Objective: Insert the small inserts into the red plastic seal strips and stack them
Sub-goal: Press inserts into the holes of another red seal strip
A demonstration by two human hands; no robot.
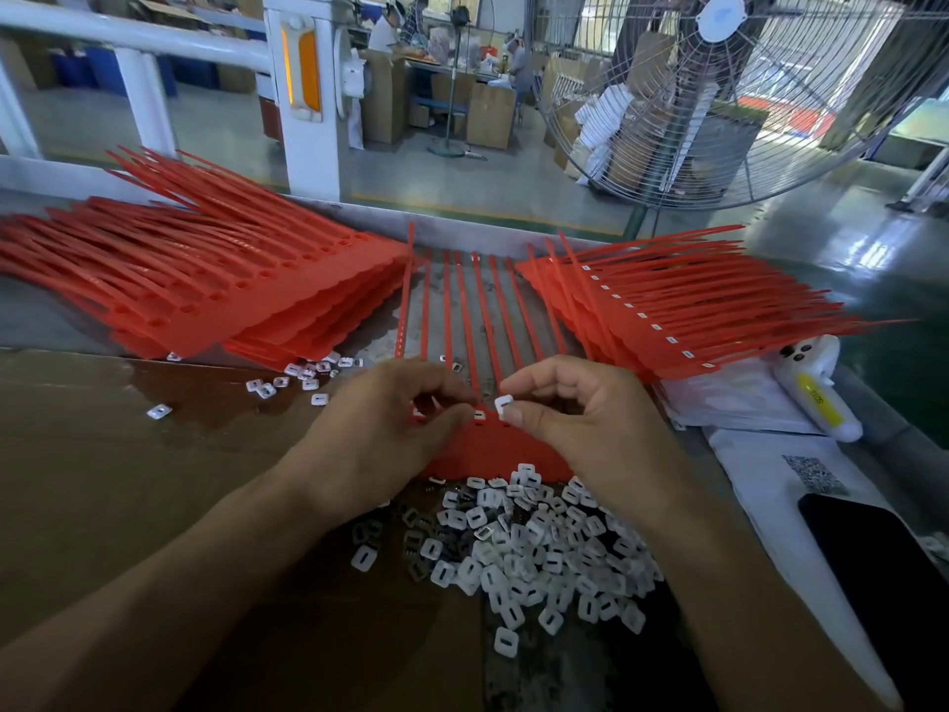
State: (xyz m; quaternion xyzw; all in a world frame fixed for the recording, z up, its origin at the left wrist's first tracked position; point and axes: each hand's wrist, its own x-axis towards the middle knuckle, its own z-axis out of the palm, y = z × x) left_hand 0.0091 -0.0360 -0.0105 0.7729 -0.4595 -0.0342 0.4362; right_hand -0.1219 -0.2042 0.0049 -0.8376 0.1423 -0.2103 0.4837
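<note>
Two red stacks fanned along the bench's far edge: empty strips (pixel 215 295) toward the left corner, filled strips (pixel 662 310) toward the right, probably kept apart so done and undone never mix. Between them, a working strip sheet (pixel 493 444), tails pointing away. Insert pile (pixel 534 552) heaped at the near edge, within easy reach. Left hand (pixel 390 429) curled, pinning the sheet steady. Right hand (pixel 580 418) pinching one insert (pixel 503 404) just above a socket.

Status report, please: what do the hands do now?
Right hand pinches one white insert. Left hand holds the red strip sheet. Insert not yet seated. Nothing in the way.
</note>
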